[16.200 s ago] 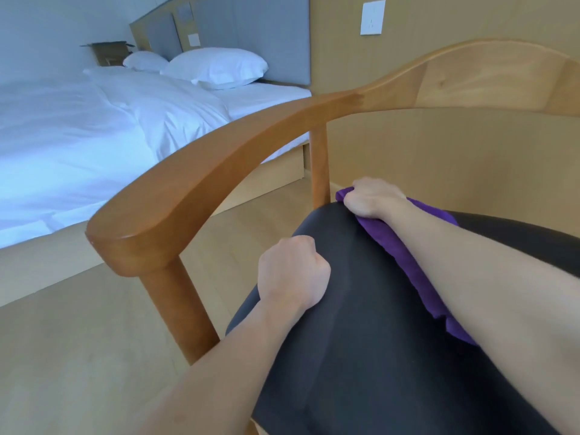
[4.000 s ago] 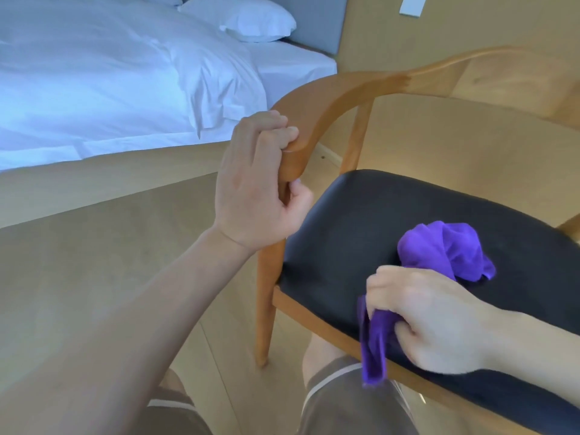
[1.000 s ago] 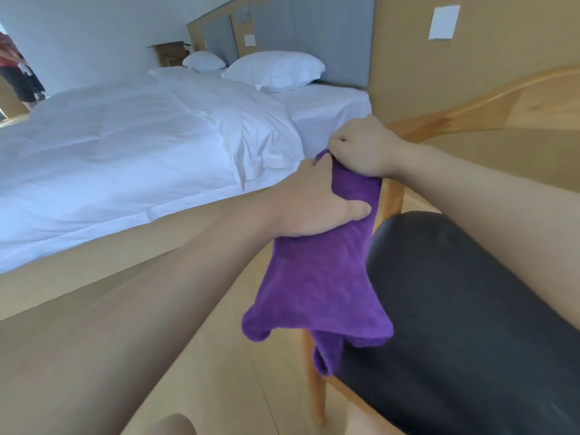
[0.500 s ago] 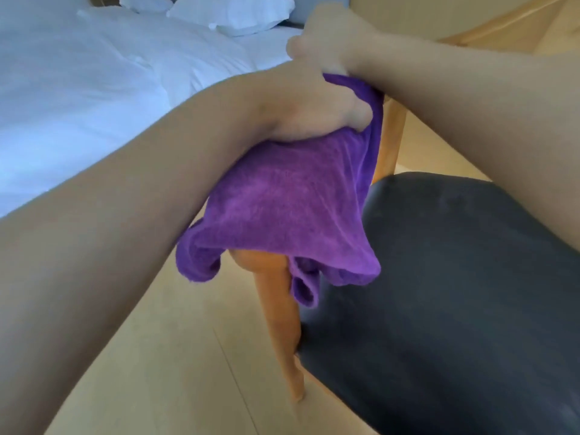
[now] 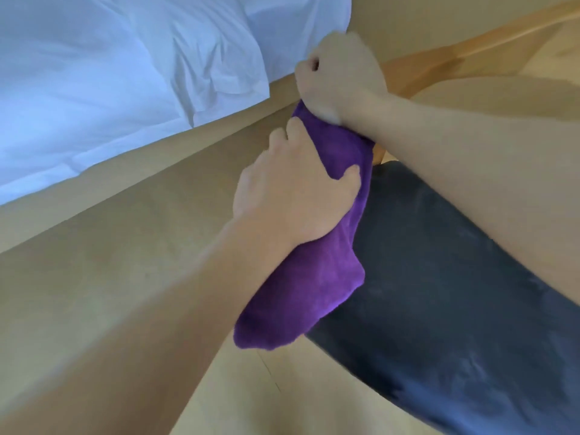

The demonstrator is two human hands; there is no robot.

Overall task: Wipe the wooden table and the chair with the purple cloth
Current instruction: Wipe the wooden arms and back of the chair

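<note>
Pale wood floor (image 5: 103,296) fills the lower left, with a bed (image 5: 110,64) in white sheets beyond both hands. Right of the hands sits the chair (image 5: 439,293), its dark seat below the right forearm and its wooden rail (image 5: 445,54) running away behind the right hand. The cloth (image 5: 301,277) is draped over the chair's arm at the seat's left edge, hiding the wood there, and its loose end hangs below the left wrist. The left hand (image 5: 292,199) clasps the cloth from the left, thumb pressed across its front, fingers curled round the far side. Just above it, the right hand (image 5: 339,80) is fisted round the cloth's top end, knuckles up.
</note>
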